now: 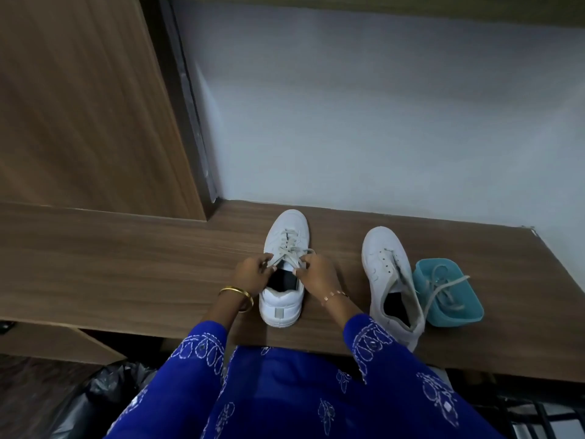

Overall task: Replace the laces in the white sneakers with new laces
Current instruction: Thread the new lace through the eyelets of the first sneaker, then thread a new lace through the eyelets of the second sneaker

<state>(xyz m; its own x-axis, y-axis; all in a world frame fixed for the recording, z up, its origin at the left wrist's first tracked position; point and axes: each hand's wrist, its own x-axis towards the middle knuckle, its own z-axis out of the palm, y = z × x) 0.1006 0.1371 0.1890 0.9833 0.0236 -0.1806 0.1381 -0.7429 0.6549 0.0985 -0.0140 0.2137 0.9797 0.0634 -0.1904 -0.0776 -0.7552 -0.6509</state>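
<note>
While both hands pinch the grey flat lace [286, 252] of the laced white leather sneaker [286, 264] on the brown wooden surface [126, 264], left hand [251, 274] and right hand [316, 272] each hold 1 end; uneven pulling may leave ends unequal or slip an eyelet.

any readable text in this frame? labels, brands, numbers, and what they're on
None readable.
Grey heel tab on the laced sneaker: blank or too blurred to tell.
Unlaced sneaker: no visible branding.
Teal container holding a lace: no label showing.
Blue sleeves: white embroidery only, no lettering.
</note>
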